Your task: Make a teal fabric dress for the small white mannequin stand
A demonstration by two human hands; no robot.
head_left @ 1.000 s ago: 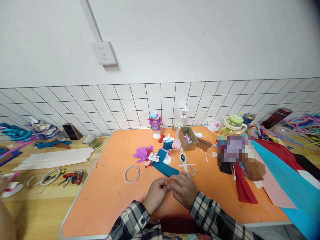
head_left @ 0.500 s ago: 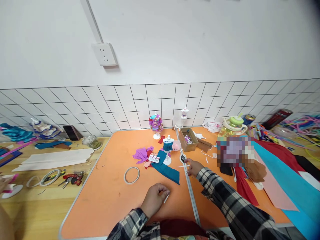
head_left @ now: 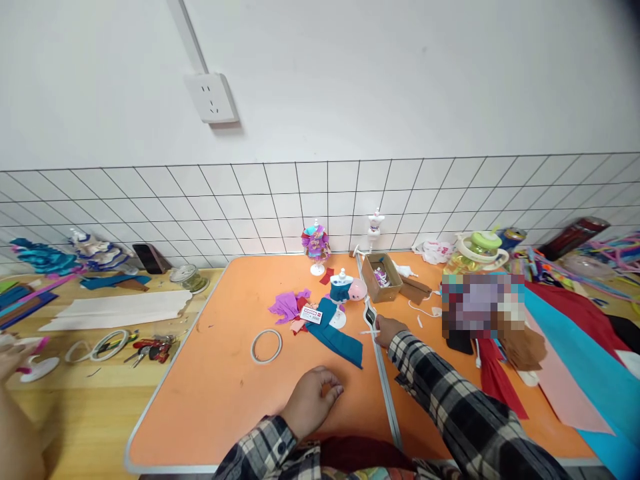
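Note:
My left hand (head_left: 313, 400) rests on the orange table (head_left: 220, 400) near its front edge. Its fingers are curled in, and what they hold is hidden. My right hand (head_left: 387, 329) reaches forward along the table's middle seam, closed by a thin white strip (head_left: 369, 332); its fingers are mostly hidden. Just left of it lie a teal cloth (head_left: 343, 340) and a small mannequin in a teal dress (head_left: 341, 293) with a pink doll head (head_left: 357, 290) beside it. A white tape ring (head_left: 265, 346) lies left of the cloth.
Purple cloth scraps (head_left: 287, 307), a cardboard box (head_left: 383, 277) and two small mannequins (head_left: 317, 243) stand further back. Red, pink and blue felt sheets (head_left: 565, 373) cover the right side. On the wooden table at left are keys (head_left: 150, 348), tape rolls (head_left: 107, 343) and another person's hand (head_left: 13, 357).
My hands were together at the front a second ago. The right hand has since reached forward to the white strip by the seam; the left stayed put. The scissors there are now covered.

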